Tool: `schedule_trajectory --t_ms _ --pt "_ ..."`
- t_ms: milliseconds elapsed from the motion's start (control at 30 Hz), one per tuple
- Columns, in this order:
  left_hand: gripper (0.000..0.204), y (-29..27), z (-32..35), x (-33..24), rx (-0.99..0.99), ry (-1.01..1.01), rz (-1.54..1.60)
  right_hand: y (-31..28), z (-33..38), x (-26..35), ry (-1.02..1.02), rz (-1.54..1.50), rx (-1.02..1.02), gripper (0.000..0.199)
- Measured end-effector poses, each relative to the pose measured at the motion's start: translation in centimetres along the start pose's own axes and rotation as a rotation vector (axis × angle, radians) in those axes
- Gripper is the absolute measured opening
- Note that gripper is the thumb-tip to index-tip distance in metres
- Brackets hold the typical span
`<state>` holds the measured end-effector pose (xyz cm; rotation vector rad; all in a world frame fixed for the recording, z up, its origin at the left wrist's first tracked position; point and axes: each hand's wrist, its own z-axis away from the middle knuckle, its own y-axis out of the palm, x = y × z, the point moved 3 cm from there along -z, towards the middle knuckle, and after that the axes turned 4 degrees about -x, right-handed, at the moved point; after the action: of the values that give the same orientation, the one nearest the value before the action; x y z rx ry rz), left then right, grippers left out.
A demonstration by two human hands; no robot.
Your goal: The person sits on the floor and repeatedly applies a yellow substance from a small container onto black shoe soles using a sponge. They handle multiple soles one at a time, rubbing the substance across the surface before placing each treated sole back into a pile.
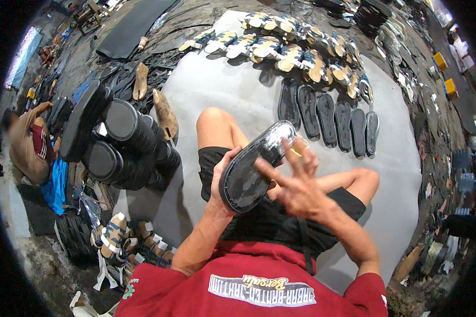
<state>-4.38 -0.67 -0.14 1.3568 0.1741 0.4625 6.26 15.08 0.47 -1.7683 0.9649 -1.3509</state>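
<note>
My left hand [220, 177] grips the edge of a black shoe sole [246, 182], tilted above my lap. A whitish wet-looking smear covers the end of the sole farther from me. Over its right side is my right hand [307, 193], blurred, with the index finger stretched toward the sole. A small yellow bit [296, 148] shows at its other fingers; what it belongs to is hidden. Beyond my lap lies a row of several black soles [326, 119] with shiny patches on their upper faces.
Strapped sandals [265, 48] stand in curved rows at the far side of the grey mat [211, 79]. Stacked black soles [127, 142] rise at the left, beside wooden shoe lasts [165, 113]. More sandals [113, 235] lie lower left. Another person [29, 148] sits far left.
</note>
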Motion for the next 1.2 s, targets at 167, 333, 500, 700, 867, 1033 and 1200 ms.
schedule_trajectory --t_ms 167,333,500,700,867,1033,1200 --pt "0.055 -0.9 0.3 0.0 -0.075 0.143 -0.197 0.7 0.6 -0.3 -0.034 0.225 -0.102 0.052" --pt "0.064 -0.9 0.1 0.1 -0.077 0.130 -0.099 1.0 1.3 2.6 -0.299 -0.019 0.091 0.050" --pt "0.056 -1.5 0.2 0.4 -0.129 0.139 -0.336 -0.8 -2.9 -2.7 0.140 0.082 -0.154 0.054" --pt "0.060 -1.9 -1.3 -2.5 0.047 0.241 -0.223 -2.2 -0.4 -0.5 -0.008 -0.529 -0.188 0.056" --pt "0.050 -4.0 -11.7 -9.7 -0.185 0.360 -0.492 -3.0 3.3 -12.2 0.608 -0.726 -0.779 0.066" --pt "0.057 -12.4 -24.0 -17.6 -0.250 0.231 -0.606 2.2 11.3 -16.8 0.901 -0.913 -0.865 0.079" --pt "0.066 -17.4 -30.6 -19.0 -0.495 0.172 -0.827 4.1 16.1 -16.7 0.923 -1.093 -1.008 0.070"
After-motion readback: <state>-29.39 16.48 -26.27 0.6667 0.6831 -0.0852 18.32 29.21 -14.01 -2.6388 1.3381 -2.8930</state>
